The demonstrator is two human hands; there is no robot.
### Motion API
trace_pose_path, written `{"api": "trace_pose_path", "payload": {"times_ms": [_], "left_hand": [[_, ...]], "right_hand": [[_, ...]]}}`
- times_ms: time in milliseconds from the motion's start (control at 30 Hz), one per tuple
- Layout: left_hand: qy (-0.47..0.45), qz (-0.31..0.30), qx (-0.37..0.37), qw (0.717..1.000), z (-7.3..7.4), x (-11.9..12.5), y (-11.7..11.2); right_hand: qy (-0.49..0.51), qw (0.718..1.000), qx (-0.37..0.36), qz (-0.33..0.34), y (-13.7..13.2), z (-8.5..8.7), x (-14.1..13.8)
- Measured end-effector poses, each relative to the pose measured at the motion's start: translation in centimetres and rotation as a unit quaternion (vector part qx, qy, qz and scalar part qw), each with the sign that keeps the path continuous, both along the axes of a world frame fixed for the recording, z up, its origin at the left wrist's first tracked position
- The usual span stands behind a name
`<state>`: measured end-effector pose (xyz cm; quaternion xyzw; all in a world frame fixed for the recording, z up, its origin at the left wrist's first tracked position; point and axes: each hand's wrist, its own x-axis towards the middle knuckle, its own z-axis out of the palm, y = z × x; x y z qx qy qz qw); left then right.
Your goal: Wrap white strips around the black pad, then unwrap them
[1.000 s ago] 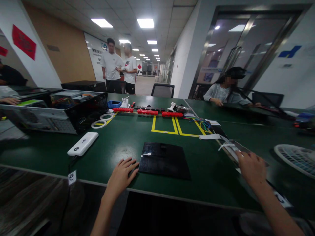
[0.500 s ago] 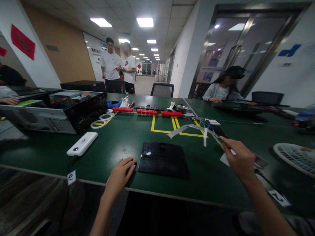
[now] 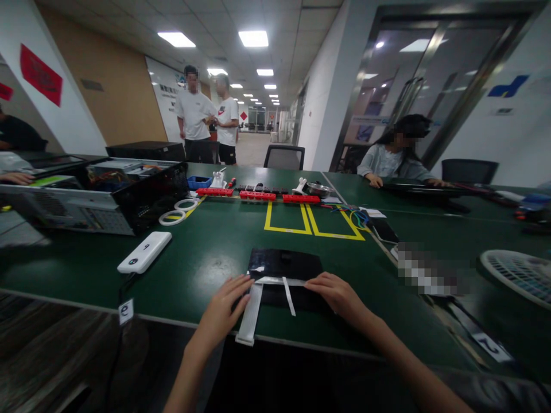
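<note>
A pale flat ribbon cable stretches sideways over a black rectangular panel lying on the green table in front of me. My left hand pinches the cable near its fold, above the panel's left side. From there one length hangs toward the table edge and ends in a white connector. A narrow white strip dangles from the middle of the stretched part. At the panel's right side, my right hand grips the cable's other end between thumb and fingers.
A white power bank lies left, with an open computer case behind it. Red power strips line the back beside yellow tape outlines. A phone and a white fan grille are right. A person sits across.
My right hand has brought the ribbon cable from the right side of the table to above the panel. My left hand has moved from resting on the table to holding the cable.
</note>
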<state>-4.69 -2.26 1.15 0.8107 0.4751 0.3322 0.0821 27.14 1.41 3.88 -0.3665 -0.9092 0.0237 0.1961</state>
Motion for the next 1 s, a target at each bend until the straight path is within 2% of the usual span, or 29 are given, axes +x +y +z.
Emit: {"api": "trace_pose_path", "payload": {"times_ms": [133, 300, 533, 800, 900, 1000], "left_hand": [[0.082, -0.055, 0.021, 0.995, -0.3, 2.8, 0.4], [0.13, -0.055, 0.007, 0.99, -1.1, 4.8, 1.2], [0.132, -0.032, 0.004, 0.991, -1.1, 5.3, 1.8], [0.16, -0.011, 0.018, 0.987, -1.2, 5.6, 3.1], [0.162, -0.018, 0.04, 0.986, -1.0, 6.1, 3.0], [0.161, -0.039, 0.031, 0.986, -1.0, 6.5, 2.8]], "right_hand": [[-0.041, 0.999, 0.011, -0.002, -0.2, -0.1, -0.5], [-0.056, 0.998, 0.006, 0.014, -0.2, -0.5, -0.7], [-0.106, 0.993, -0.047, 0.033, 0.5, -0.5, -1.0], [-0.092, 0.993, -0.061, 0.029, 1.8, -0.2, -1.4], [-0.095, 0.993, -0.065, 0.028, 1.9, -0.4, -1.4], [-0.089, 0.993, -0.077, 0.029, 1.9, -0.6, -1.3]]}}
